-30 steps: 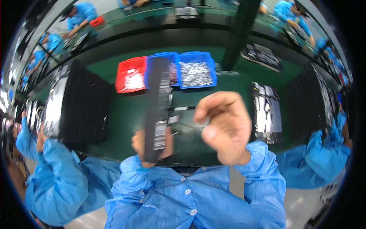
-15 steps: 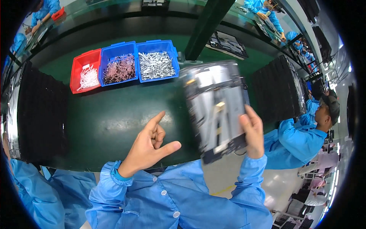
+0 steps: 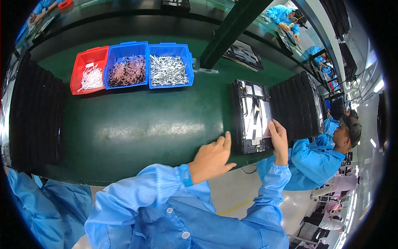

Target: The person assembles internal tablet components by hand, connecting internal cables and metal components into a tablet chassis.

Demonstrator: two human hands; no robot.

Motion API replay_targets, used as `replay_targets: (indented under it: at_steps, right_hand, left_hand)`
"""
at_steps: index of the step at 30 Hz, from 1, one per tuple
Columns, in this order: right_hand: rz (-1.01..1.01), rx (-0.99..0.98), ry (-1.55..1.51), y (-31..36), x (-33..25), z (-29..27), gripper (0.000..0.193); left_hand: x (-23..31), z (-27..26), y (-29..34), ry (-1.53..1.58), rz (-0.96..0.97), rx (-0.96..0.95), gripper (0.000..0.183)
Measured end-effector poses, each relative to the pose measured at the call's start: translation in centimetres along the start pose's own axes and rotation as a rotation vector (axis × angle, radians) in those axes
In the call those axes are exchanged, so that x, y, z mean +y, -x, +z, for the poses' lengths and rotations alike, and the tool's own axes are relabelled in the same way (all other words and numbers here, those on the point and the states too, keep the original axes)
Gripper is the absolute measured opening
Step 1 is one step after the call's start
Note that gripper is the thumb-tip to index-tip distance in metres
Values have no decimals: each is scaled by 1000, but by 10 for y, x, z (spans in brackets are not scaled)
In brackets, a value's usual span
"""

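An opened tablet point(image 3: 253, 118) with silver plates and black strips showing inside lies face up at the right of the green workbench. Its thick side suggests it rests on other units, but I cannot tell how many. My right hand point(image 3: 279, 139) grips its right edge near the lower corner, thumb on top; the fingers beneath are partly hidden. Just left of the tablet's lower corner, my left hand point(image 3: 212, 159) hovers by the bench edge, back upward. Its index finger and thumb are stretched apart, and it holds nothing.
A red bin point(image 3: 88, 71) of white pieces and two blue bins of small pinkish parts point(image 3: 127, 72) and silver parts point(image 3: 169, 71) stand at the back. Tall black stacks rise left point(image 3: 39, 116) and right point(image 3: 295, 106). A green post point(image 3: 230, 35) stands behind; a co-worker point(image 3: 317, 159) sits at right.
My right hand has brought the tablet from mid-air down to the right side of the bench. The left hand has moved right, toward the tablet. The view has shifted slightly.
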State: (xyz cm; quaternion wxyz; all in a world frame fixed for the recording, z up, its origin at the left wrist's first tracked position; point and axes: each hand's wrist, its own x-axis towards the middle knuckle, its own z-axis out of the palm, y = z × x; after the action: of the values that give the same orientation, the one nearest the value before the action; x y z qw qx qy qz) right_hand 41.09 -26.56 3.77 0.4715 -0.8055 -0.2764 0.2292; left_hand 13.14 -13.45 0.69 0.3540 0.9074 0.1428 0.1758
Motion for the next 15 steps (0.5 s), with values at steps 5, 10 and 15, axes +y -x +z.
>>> replay_targets:
  at_steps: [5, 10, 15]
  right_hand:
    - [-539, 234, 975, -9, -19, 4, 34]
    - [-505, 146, 489, -86, -80, 38, 42]
    - [-585, 173, 736, -223, -78, 67, 105]
  left_hand:
    - [8, 18, -30, -53, -33, 21, 95]
    - [4, 25, -37, -55, -38, 76, 91]
    - [-6, 25, -41, -24, 36, 96, 96]
